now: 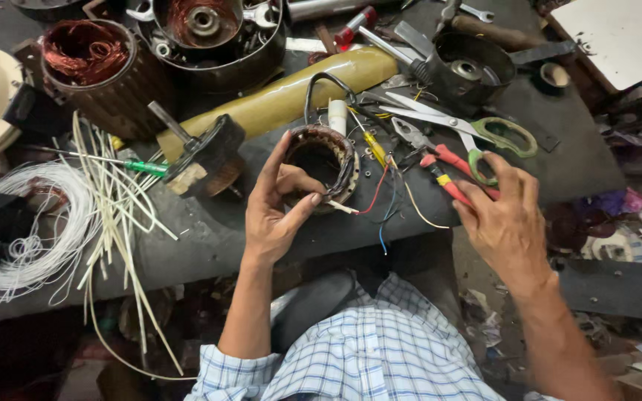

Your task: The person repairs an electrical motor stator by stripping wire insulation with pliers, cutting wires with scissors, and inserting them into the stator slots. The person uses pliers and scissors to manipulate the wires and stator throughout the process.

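Note:
My left hand (pixel 276 204) grips a round motor stator (pixel 325 163) with a dark winding, thumb and fingers on its near rim, on the dark workbench (pixel 209 238). Red, blue, yellow and white wires (pixel 384 200) trail from the stator toward me. My right hand (pixel 503 215) rests on the red handles of a pair of pliers (pixel 440 167) lying to the right of the stator, fingers curled over them. Green-handled scissors (pixel 484 130) lie just beyond the pliers.
A rotor with a shaft (pixel 206 156) and a green screwdriver (pixel 139 165) lie left of the stator. White sleeving and a wire coil (pixel 53 223) crowd the left. Copper-wound stators (pixel 87 56), a yellow tube (pixel 299 93), a black housing (pixel 469 70) and wrenches fill the back.

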